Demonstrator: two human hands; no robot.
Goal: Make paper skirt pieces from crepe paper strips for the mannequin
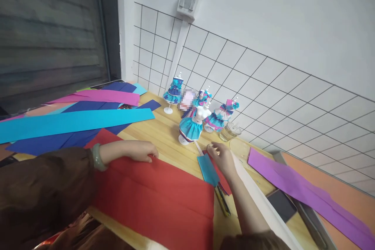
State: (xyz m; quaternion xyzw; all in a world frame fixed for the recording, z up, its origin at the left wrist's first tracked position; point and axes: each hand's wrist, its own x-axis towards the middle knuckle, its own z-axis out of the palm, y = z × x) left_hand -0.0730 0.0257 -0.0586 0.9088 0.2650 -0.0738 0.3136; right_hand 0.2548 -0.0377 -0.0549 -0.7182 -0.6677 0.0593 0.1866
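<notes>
A large red paper sheet (pixel 158 199) with fold lines lies in front of me. My left hand (pixel 143 151), with a pale bangle at the wrist, has its fingers curled onto the sheet's far edge. To the right, my right hand (pixel 222 159) has its fingers bent together over a narrow red piece (pixel 224 181); what is between the fingertips is hidden. Beside that hand lies a small blue paper piece (pixel 208 170). A yellow-and-black cutter (pixel 222 202) rests just below the blue piece.
Several small dress forms in paper outfits, one with a turquoise skirt (pixel 191 129), stand at the back by a glass jar (pixel 230 132). Long paper strips, including a light blue strip (pixel 76 123), pile up left. A purple strip (pixel 304 195) and dark phone (pixel 281 205) lie right.
</notes>
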